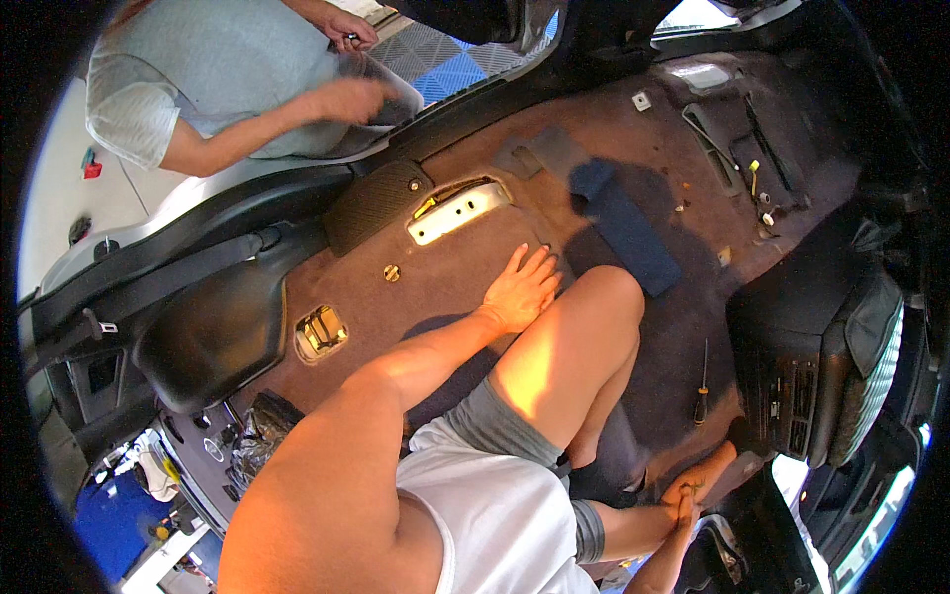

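Observation:
My left hand (522, 289) lies on the brown carpet (371, 317) of a vehicle interior, next to my raised knee, its fingers spread and nothing in them. Just beyond it is a pale metal bracket (458, 213) set into a cut-out. My right hand (686, 507) is low at the right, against my other leg. Its fingers are pinched together near a tiny greenish spot, too small to make out. A screwdriver (702, 394) with a yellow and black handle lies on the carpet farther up from that hand. A dark blue fabric strip (633, 243) lies beyond my knee.
Outside the door opening at the upper left, another person in a grey shirt (228, 69) moves a blurred hand (351, 101). A black console (792, 366) stands at right. Loose wiring connectors (762, 198) stick up from the carpet. A dark ribbed panel (374, 208) lies along the sill.

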A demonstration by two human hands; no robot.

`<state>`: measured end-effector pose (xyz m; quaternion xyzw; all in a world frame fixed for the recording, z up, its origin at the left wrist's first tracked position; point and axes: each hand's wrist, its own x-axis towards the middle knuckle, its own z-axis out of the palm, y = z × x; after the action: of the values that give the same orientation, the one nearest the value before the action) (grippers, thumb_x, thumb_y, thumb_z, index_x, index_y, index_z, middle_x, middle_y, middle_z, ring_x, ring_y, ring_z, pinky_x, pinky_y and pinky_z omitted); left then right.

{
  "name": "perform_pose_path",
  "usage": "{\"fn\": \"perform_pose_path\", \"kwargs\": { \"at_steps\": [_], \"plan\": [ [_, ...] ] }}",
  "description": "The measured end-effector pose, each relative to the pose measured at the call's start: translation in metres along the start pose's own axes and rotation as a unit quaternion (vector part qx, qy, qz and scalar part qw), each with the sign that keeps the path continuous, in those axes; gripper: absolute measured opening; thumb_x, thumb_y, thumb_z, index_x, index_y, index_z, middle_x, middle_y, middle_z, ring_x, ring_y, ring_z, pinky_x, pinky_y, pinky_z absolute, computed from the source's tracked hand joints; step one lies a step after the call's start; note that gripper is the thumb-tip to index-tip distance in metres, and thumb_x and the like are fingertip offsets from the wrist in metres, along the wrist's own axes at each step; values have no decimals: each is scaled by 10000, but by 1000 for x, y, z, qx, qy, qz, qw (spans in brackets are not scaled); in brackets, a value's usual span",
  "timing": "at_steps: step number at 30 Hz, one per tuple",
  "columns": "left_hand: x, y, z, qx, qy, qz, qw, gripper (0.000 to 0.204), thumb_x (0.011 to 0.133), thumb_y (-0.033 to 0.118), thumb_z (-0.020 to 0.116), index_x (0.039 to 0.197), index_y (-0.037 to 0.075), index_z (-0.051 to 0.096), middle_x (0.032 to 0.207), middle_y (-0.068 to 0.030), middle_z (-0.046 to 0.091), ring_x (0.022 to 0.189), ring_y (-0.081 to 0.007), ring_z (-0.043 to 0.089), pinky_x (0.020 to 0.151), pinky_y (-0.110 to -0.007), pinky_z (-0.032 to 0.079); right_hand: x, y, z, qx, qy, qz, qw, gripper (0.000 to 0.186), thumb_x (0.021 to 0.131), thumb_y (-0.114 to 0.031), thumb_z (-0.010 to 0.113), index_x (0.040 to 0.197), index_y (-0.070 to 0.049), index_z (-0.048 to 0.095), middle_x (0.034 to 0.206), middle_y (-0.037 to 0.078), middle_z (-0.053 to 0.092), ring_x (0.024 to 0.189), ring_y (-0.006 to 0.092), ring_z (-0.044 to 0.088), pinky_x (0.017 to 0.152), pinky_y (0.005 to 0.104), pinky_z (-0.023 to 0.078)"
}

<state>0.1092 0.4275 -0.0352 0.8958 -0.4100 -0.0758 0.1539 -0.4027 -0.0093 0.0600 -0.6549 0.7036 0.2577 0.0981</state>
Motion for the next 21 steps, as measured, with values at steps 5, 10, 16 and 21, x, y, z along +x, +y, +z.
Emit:
{"fn": "perform_pose_path", "kwargs": {
  "at_steps": [5, 10, 16, 21],
  "plan": [
    [0, 0, 0, 2, -14, -5, 1000, 435, 956, 307, 489, 1311, 80, 595, 1419, -163, 504, 1434, -334, 335, 1194, -575, 163, -2, -1, 0, 6, -1, -2, 1000, 1058, 725, -661, 695, 1355, 161, 479, 1350, 389, 516, 1338, 442, 477, 1107, 431, 375],
    [0, 1, -1, -9, -13, -7, 1000, 437, 977, 293, 445, 1337, 79, 570, 1437, -164, 488, 1451, -332, 310, 1200, -571, 140, -2, -1, 3, 14, -2, -1, 1000, 1061, 724, -662, 695, 1356, 161, 477, 1352, 389, 515, 1339, 442, 476, 1108, 431, 375],
    [0, 0, 2, 0, -9, -3, 1000, 492, 954, 361, 454, 1346, 83, 563, 1435, -177, 491, 1439, -352, 325, 1189, -591, 145, 3, 6, 8, 24, -5, -4, 1000, 1064, 723, -663, 695, 1358, 162, 475, 1353, 389, 514, 1340, 442, 475, 1110, 431, 374],
    [0, -3, 8, 13, -12, 4, 1000, 589, 926, 475, 458, 1354, 83, 557, 1440, -186, 490, 1435, -366, 332, 1180, -610, 145, 9, 13, 12, 35, -9, -8, 999, 1067, 723, -663, 695, 1360, 163, 473, 1354, 389, 513, 1341, 442, 475, 1111, 431, 374]
  ]
}}
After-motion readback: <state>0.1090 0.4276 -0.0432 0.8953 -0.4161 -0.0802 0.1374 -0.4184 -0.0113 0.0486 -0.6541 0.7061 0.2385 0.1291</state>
